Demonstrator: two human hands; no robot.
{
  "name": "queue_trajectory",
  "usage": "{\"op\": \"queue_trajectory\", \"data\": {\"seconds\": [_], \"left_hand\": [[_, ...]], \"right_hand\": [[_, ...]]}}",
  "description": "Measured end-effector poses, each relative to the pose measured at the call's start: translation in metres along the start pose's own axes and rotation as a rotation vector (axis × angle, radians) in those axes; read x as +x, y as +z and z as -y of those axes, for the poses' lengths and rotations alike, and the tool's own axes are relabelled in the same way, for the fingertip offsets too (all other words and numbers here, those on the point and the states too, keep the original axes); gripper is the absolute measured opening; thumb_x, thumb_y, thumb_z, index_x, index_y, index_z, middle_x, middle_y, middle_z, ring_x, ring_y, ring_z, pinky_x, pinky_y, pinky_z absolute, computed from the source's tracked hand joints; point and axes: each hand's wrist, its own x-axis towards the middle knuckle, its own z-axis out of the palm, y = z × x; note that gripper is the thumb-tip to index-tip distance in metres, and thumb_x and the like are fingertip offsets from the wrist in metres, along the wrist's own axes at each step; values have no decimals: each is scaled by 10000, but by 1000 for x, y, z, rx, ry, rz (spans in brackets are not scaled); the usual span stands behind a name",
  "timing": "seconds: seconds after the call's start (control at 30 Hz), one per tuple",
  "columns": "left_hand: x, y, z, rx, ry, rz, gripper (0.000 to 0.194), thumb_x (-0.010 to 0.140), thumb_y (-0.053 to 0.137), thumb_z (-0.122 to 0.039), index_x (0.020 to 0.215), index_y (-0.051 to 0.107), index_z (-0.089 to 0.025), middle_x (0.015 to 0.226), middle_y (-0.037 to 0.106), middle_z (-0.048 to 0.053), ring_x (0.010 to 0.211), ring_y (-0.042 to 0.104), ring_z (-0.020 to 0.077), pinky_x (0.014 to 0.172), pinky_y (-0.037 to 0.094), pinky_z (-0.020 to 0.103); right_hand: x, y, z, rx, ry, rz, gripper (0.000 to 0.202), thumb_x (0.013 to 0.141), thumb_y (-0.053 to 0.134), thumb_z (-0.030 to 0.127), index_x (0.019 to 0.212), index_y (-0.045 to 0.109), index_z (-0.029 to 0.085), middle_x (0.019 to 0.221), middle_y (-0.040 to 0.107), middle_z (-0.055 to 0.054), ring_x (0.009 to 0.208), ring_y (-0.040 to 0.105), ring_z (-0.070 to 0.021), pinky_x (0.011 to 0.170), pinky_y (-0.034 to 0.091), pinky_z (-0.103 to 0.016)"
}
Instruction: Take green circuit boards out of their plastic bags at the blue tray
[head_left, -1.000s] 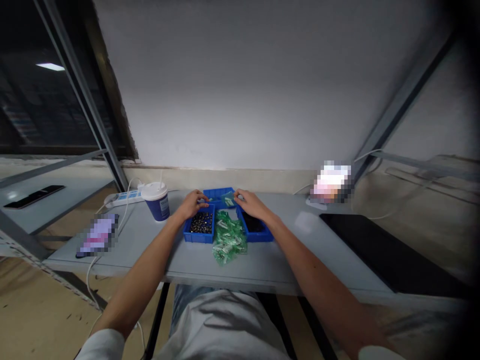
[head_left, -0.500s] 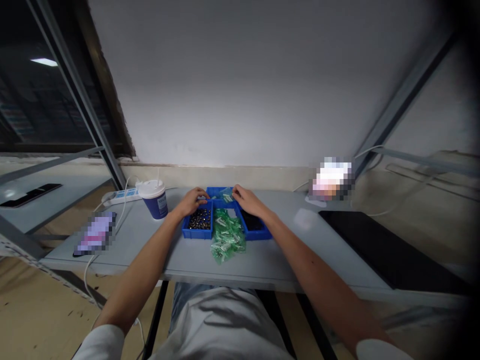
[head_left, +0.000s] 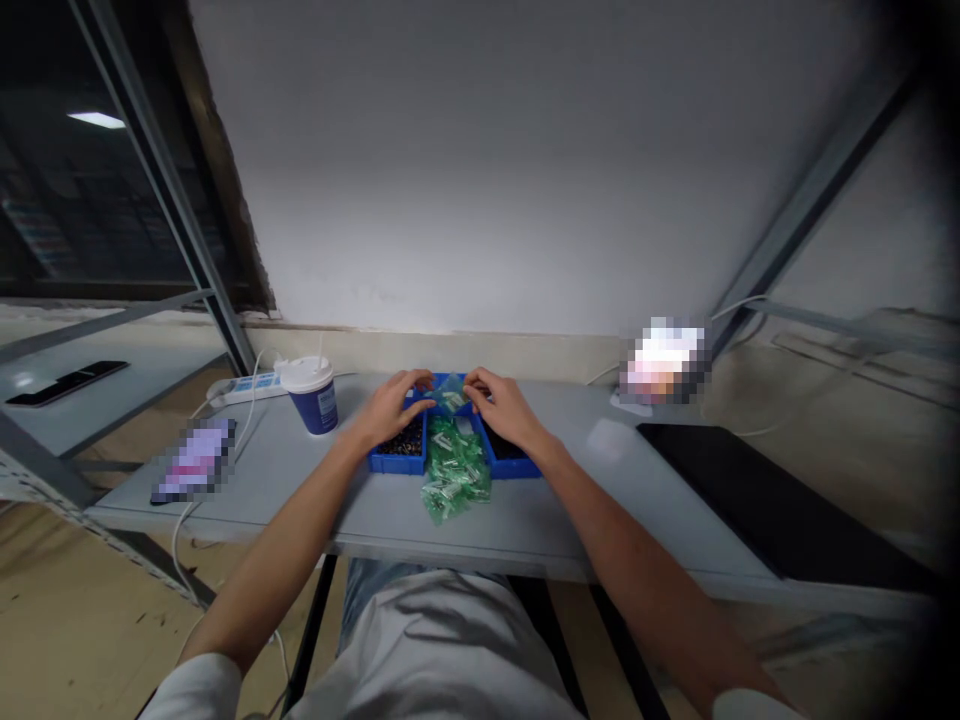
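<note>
My left hand [head_left: 395, 408] reaches over the left blue bin [head_left: 397, 465], which holds small dark and brassy metal parts. Its thumb and fingers are apart beside a small greenish plastic bag [head_left: 451, 394] at the back blue bin [head_left: 448, 378]. On the bag's other side, my right hand [head_left: 501, 402] pinches its edge between thumb and fingers. Below that hand stands the right blue bin [head_left: 514, 468] with black contents, partly covered. Between the bins lies a pile of green plastic bags [head_left: 456, 475] with small silvery parts inside.
A blue cup with a white lid [head_left: 312, 395], a power strip [head_left: 244, 388] and a blurred phone [head_left: 195, 458] are on the left. A black flat panel [head_left: 772, 500] lies right, near a glowing blurred device [head_left: 664, 360]. The grey table's front edge [head_left: 450, 560] runs before me.
My left hand has moved right and opened towards the small bag. My right hand has drawn slightly nearer, and the bag sits higher at the back bin.
</note>
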Motion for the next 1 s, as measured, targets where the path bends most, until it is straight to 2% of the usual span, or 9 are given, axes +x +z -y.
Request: {"op": "queue_trajectory", "data": {"seconds": [0.17,0.3,0.37,0.47,0.53,0.63,0.7,0.77,1.0], "left_hand": [[-1,1,-9,73,80,-43,314,917,587,-282,1219,564,-196,1125,622,83,1052,558,199,965,463,358],[1,-3,-8,138,142,-4,197,883,634,-354,1015,705,-225,1215,593,88,1140,497,243,983,452,392],[2,-4,-7,139,133,12,194,917,581,-347,962,722,-222,1169,620,87,1116,508,239,979,451,394],[2,-4,-8,99,83,5,234,960,499,-313,1005,695,-194,1031,672,83,1028,559,219,968,453,382],[2,-3,-9,71,26,-10,234,964,490,-318,1002,677,-182,980,684,79,970,590,212,933,468,363],[1,-1,-12,34,-47,-14,234,960,498,-346,1014,656,-181,986,689,74,943,621,203,915,481,343],[1,-1,-14,7,-66,-9,245,950,518,-370,1051,636,-181,1002,693,64,948,634,195,925,483,331],[1,-1,-15,-1,-62,-15,249,949,520,-385,1054,624,-185,1001,695,52,944,639,185,926,483,318],[1,0,-13,-13,-65,-97,209,956,518,-332,1075,595,-179,979,685,55,914,638,165,873,495,289]], "right_hand": [[-4,14,7,150,113,-40,41,836,532,269,827,514,233,604,601,42,506,579,-137,552,450,-262],[-4,20,3,335,194,-27,117,805,566,276,875,478,242,571,602,64,488,601,-136,526,452,-247],[-4,21,3,410,204,2,136,819,566,314,908,495,239,601,627,50,513,621,-140,553,476,-260],[-2,22,3,488,168,13,163,842,543,352,929,546,214,731,690,-7,561,634,-140,610,510,-291],[-2,20,4,458,126,17,167,838,544,331,935,576,199,797,708,-32,589,628,-138,638,512,-301],[-2,17,3,253,57,-30,173,826,592,340,918,628,199,775,689,-25,650,608,-149,667,493,-299],[-2,16,1,96,13,-91,180,829,614,379,850,654,205,758,664,-22,691,588,-156,689,475,-299],[-2,16,0,38,-3,-120,193,835,615,395,807,655,209,777,655,-25,719,581,-159,702,465,-299],[-2,21,4,385,148,-89,249,795,645,400,892,474,246,661,628,40,563,568,-139,557,457,-263]]}}
